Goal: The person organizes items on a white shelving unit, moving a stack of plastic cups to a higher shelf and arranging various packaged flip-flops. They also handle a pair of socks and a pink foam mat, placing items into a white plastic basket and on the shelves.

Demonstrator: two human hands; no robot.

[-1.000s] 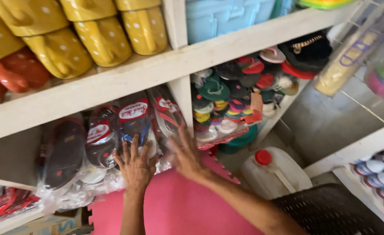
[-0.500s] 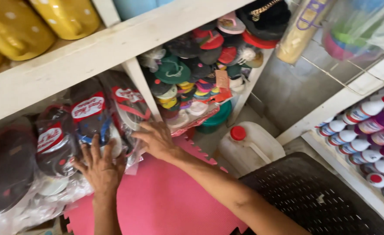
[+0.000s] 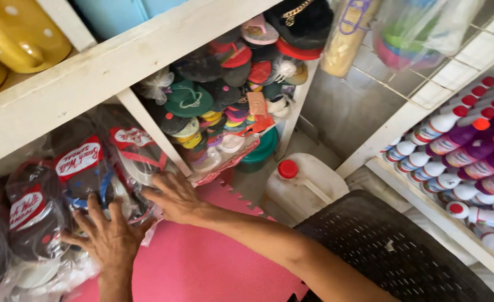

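We see our left hand (image 3: 110, 241) and right hand (image 3: 174, 197) pressed flat on bagged sandals (image 3: 84, 173) under a white shelf (image 3: 101, 72), above pink mats (image 3: 202, 263).

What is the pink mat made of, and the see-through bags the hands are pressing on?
The pink mat looks like soft foam: matte, with a toothed puzzle edge. The bags under the left hand and right hand look like thin clear plastic film: shiny, crinkled, showing sandals inside. The shelf looks like white-painted wood, worn at the edges.
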